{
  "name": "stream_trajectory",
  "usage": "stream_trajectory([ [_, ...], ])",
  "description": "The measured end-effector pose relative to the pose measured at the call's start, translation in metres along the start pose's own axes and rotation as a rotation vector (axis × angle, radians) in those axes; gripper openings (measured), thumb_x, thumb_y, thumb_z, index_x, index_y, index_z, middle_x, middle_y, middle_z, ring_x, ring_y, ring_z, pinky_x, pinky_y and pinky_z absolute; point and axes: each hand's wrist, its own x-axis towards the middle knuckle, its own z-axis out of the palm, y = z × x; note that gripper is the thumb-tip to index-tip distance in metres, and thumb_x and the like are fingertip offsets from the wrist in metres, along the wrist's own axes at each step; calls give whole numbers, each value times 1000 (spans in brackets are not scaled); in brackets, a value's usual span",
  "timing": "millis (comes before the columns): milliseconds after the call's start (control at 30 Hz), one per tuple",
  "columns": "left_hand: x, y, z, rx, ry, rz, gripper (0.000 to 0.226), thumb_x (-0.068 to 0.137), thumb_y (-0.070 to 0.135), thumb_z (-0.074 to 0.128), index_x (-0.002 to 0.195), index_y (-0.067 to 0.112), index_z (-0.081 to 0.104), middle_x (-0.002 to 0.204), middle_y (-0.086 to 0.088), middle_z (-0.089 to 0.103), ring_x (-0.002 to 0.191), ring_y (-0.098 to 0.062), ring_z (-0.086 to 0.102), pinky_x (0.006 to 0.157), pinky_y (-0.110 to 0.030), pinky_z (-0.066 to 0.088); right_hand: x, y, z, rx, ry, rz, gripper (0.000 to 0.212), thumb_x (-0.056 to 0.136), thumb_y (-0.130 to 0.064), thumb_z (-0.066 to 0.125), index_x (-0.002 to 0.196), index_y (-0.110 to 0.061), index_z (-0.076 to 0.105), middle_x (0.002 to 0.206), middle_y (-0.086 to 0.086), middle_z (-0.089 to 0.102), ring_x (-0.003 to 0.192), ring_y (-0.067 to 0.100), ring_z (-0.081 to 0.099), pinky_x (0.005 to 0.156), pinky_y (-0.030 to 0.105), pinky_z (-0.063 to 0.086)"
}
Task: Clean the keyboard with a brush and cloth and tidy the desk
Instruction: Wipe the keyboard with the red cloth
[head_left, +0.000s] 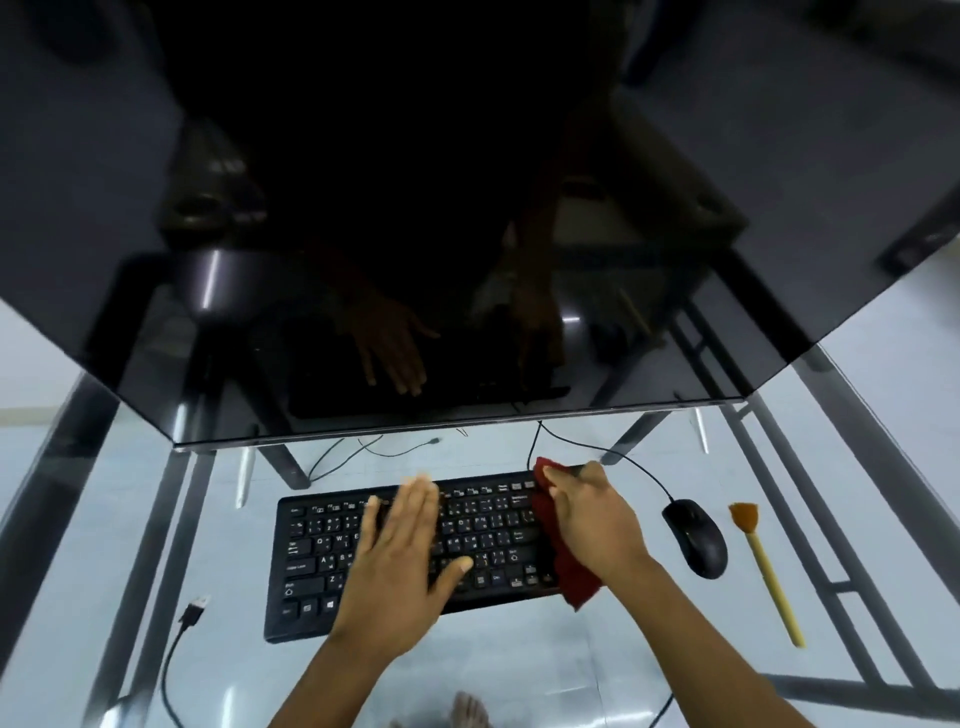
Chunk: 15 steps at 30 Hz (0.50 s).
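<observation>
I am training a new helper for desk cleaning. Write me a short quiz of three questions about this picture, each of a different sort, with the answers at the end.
1. True or false: the brush lies on the glass desk to the right of the mouse, and no hand touches it.
2. What does the right hand grip? A) the red cloth B) the mouse C) the brush
3. Fill the gap: the left hand rests with straight fingers on the ____.
Key: 1 true; 2 A; 3 keyboard.
</observation>
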Motion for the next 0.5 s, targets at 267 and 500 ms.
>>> stream_trajectory([
  [267, -55, -78, -14, -260, 72, -403, 121, 66, 94, 26, 155, 16, 0, 160, 11, -12, 146, -3, -17, 119, -39, -12, -3, -105, 32, 69, -62, -398, 31, 102, -27, 45, 132, -27, 54, 97, -7, 34, 67, 12, 50, 66, 31, 50],
  [500, -58, -84, -11, -340, 118, -356, 120, 69, 91, 37, 155, 15, 0, 162, 8, -6, 147, -5, -11, 121, -38, -4, 6, -133, 34, 26, -116, -526, 35, 103, -31, 44, 137, -33, 52, 98, -6, 38, 75, 19, 55, 64, 28, 44],
])
